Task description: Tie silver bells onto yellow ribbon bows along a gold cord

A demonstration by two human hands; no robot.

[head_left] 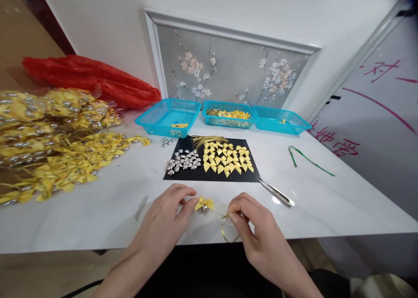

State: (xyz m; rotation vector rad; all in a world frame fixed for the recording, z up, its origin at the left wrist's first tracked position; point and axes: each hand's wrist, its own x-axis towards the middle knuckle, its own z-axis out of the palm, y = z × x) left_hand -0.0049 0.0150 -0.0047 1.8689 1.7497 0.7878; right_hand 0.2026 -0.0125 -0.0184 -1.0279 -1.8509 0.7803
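My left hand (173,208) is bent round, its thumb tip against the left side of a yellow ribbon bow (206,201), which it seems to pinch. A silver bead (204,208) sits under the middle of that bow. To the right, my right hand (251,221) pinches a thin gold cord (224,233), which curves in a loop below the fingertips. Beyond both hands lies a black mat (209,177). It carries silver heart-shaped beads (184,160), rows of yellow bows (227,158) and a bundle of gold cords (209,140).
Silver tweezers (277,192) lie right of the mat, a green ribbon (311,162) farther right. Along the wall stand a left blue basket (146,123), a middle one (228,123) and a right one (277,128). Finished-looking yellow bows (81,158) pile up at left beside red fabric (91,82).
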